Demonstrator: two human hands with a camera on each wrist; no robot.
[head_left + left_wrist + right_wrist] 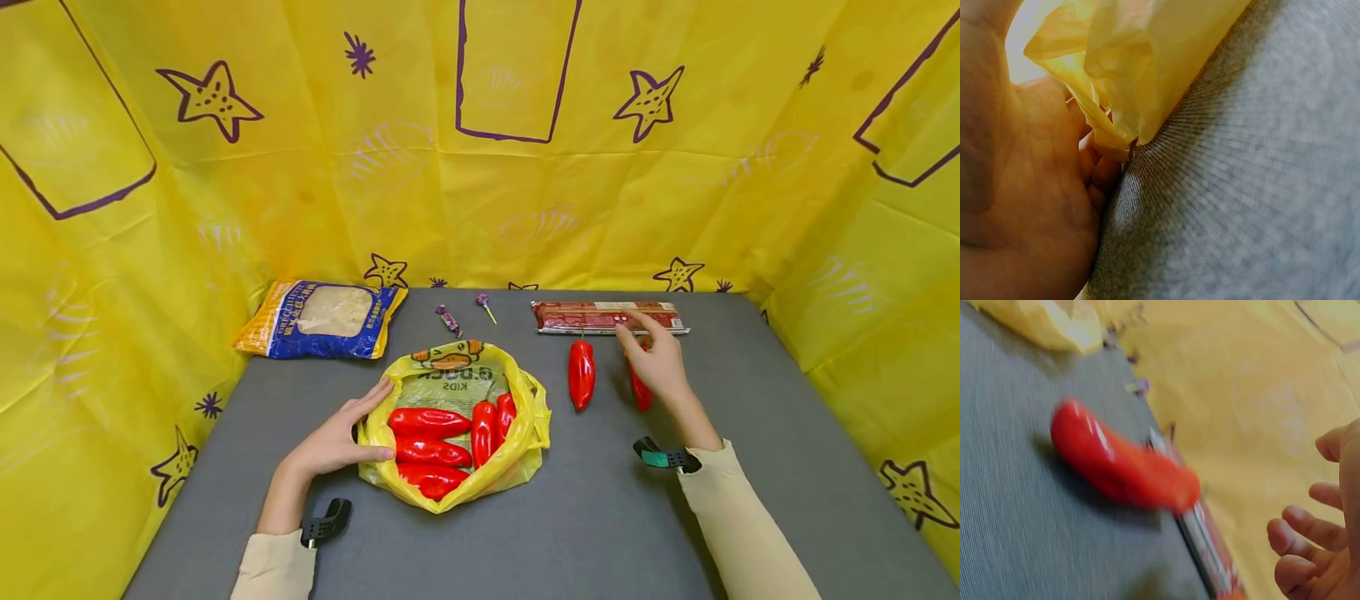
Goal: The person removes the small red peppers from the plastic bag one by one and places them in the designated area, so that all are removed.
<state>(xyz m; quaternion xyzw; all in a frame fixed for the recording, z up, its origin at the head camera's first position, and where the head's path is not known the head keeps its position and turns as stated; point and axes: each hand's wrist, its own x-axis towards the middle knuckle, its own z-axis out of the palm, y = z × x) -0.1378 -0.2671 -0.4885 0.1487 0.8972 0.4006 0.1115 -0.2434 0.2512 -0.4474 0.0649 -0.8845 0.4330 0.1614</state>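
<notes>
A yellow plastic bag [531, 471] stands with its mouth wide and several red peppers [431, 422] inside. My left hand [337, 437] rests against its left side, thumb at the rim and fingers spread; in the left wrist view, the palm [1035, 181] is beside the yellow plastic [1141, 69]. My right hand [660, 362] hovers over a red pepper [641, 392], partly hiding it, with fingers apart. Another red pepper [581, 375] lies to its left. The right wrist view shows the hand [1316, 550] holding nothing, away from a blurred red pepper [1116, 459].
A long red packet [577, 317] lies at the back right, behind the loose peppers. Two small purple-wrapped sweets, a twisted one [448, 320] and a lollipop [485, 307], lie behind the bag. A blue and orange food bag [288, 329] is at the back left. Yellow cloth surrounds the grey table [585, 533].
</notes>
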